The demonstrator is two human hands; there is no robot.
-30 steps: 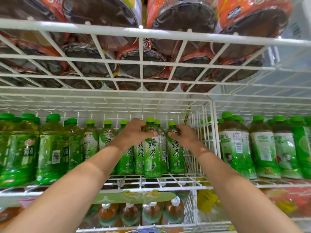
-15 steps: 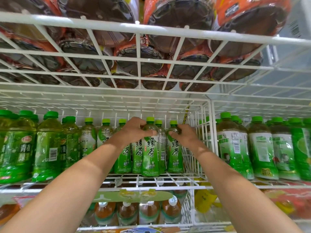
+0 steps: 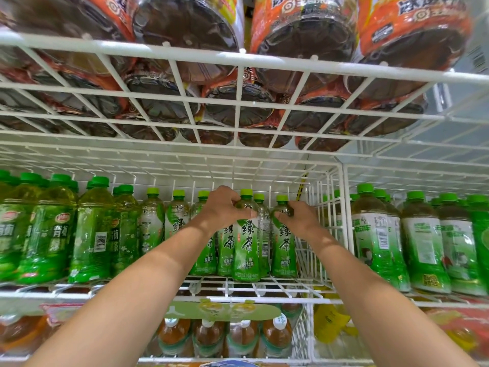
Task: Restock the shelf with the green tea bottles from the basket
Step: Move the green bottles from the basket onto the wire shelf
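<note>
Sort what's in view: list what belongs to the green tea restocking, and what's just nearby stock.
In the job:
left hand
right hand
green tea bottles
wire shelf

Just nearby:
plum tea bottles
white-labelled bottles
orange-labelled bottles above
amber bottles below

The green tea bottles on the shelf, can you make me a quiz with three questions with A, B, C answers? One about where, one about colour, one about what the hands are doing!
1. Where do the big bottles with orange labels stand?
A. On the wire shelf above the green tea
B. On the floor
C. In a basket

2. What colour are the caps of the green tea bottles?
A. Red
B. Green
C. White

3. What is the left hand doing?
A. Hanging empty in the air
B. Holding a cloth
C. Gripping the upper part of a green tea bottle

Answers:
1. A, their dark bases show through the white wire shelf overhead.
2. B, every cap in that row is bright green.
3. C, its fingers wrap the front bottle; the right hand grips the neighbouring bottle likewise.
</note>
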